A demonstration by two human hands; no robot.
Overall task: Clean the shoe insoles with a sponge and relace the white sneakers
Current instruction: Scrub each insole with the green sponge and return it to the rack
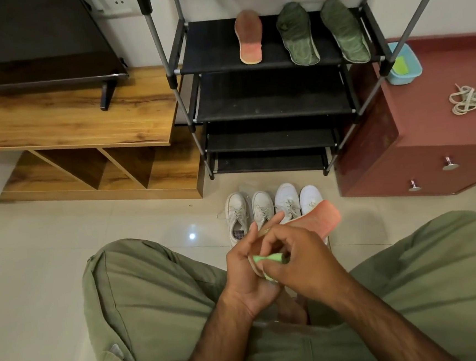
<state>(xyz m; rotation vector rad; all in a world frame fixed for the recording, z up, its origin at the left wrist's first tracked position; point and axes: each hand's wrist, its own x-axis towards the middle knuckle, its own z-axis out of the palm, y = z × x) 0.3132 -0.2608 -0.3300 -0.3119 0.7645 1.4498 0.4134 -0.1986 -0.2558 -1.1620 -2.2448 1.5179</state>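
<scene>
Right hand (301, 258): fingers curling in, pinching green sponge (268, 259) against the near end of orange insole (325, 216). Left hand (245, 277) is gripping that same end from the other side, fingers lying long along its edge; the thumb is hidden, so its placement cannot be told. Both hands are working between the knees. The insole's far end is pointing up and right, covering part of the white sneakers (262, 207), four standing in a row on the floor tiles at the foot of the black shoe rack (270, 102). On the rack's upper shelf, matching insole (249, 36) is lying near the middle and green insoles (297, 34) toward the right edge. On maroon cabinet (429, 140), blue tub (404, 75) is sitting at the back left corner and laces (474, 100) are lying heaped at the right edge.
</scene>
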